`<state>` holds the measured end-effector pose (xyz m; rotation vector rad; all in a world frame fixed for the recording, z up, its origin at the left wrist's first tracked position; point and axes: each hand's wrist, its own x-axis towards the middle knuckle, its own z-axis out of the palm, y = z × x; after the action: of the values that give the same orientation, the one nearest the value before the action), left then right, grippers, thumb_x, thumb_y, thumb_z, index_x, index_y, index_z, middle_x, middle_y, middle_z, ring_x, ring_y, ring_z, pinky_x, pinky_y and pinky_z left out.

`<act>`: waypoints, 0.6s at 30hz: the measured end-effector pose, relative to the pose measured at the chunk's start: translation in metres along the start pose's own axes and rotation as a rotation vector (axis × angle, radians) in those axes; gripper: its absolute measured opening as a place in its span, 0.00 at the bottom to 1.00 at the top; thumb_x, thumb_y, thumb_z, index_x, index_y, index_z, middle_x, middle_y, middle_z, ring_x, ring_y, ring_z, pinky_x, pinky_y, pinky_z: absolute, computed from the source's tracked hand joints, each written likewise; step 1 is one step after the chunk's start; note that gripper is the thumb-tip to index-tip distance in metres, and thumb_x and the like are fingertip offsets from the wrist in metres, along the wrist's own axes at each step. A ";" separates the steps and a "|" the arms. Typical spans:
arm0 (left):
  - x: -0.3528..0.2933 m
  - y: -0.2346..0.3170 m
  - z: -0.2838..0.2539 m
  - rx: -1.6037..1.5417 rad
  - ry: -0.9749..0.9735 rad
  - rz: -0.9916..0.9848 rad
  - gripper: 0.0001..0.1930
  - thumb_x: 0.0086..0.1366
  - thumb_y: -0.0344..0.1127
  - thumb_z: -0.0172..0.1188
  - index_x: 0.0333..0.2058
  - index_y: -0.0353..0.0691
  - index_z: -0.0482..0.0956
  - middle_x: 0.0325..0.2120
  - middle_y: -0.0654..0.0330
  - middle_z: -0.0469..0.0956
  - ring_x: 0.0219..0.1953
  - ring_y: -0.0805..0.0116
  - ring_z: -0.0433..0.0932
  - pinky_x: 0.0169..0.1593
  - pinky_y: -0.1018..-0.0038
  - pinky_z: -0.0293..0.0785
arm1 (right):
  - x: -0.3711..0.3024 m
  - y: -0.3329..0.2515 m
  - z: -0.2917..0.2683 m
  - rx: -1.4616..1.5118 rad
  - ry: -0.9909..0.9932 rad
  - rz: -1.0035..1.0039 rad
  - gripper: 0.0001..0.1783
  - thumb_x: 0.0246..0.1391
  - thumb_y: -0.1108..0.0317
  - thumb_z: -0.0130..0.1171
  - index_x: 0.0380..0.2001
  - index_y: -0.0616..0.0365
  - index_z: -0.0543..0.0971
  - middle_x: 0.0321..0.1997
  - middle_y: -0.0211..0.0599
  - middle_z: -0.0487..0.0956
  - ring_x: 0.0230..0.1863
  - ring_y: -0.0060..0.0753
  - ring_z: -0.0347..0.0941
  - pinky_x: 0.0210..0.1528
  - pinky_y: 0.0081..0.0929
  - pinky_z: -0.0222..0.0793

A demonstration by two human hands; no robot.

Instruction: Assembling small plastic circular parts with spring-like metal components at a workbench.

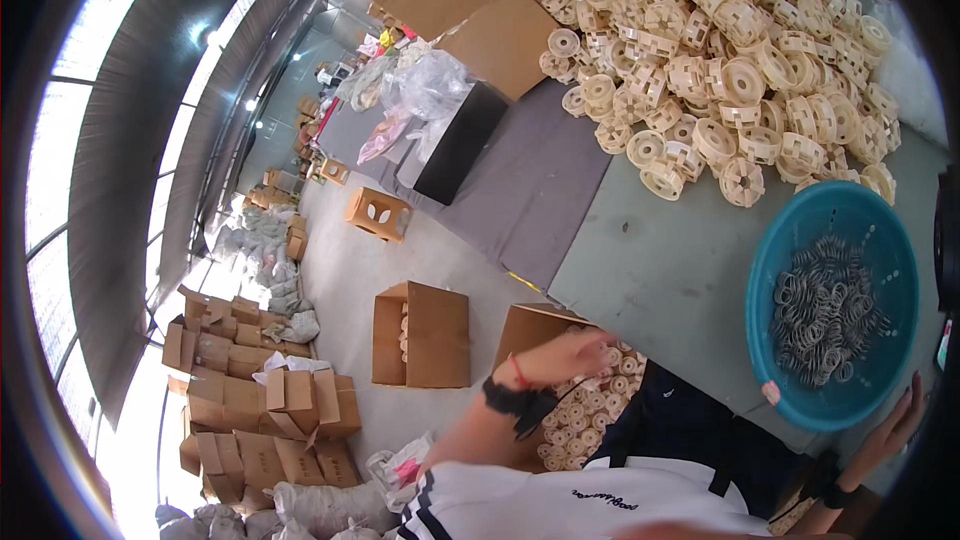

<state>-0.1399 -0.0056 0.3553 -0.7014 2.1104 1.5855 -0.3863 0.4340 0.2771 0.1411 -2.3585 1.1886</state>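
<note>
My left hand is above an open cardboard box holding many round beige plastic parts. Its fingers point toward the grey table edge and are blurred, so whether they hold anything is unclear. At the right, my right hand lies against the outer lower side of a teal plastic basin, its fingers stretched out along the wall. A heap of metal coil springs fills the bottom of the basin. A small pinkish patch on the basin's near rim is too indistinct to identify.
A large pile of beige slotted plastic wheels covers the far part of the table. Beyond it to the left are a black bin and plastic bags. Another carton stands on the floor, near stacked boxes.
</note>
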 end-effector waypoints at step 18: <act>0.245 0.147 0.006 0.722 0.877 0.630 0.21 0.53 0.40 0.60 0.45 0.40 0.71 0.55 0.44 0.56 0.54 0.45 0.62 0.56 0.53 0.57 | -0.037 0.020 0.010 0.152 -0.076 0.180 0.20 0.63 0.63 0.39 0.52 0.67 0.66 0.52 0.44 0.70 0.52 0.35 0.66 0.54 0.26 0.59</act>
<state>-0.4228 -0.0029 0.3196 -0.5253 3.5183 0.5757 -0.3639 0.4339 0.2407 0.0246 -2.3851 1.4734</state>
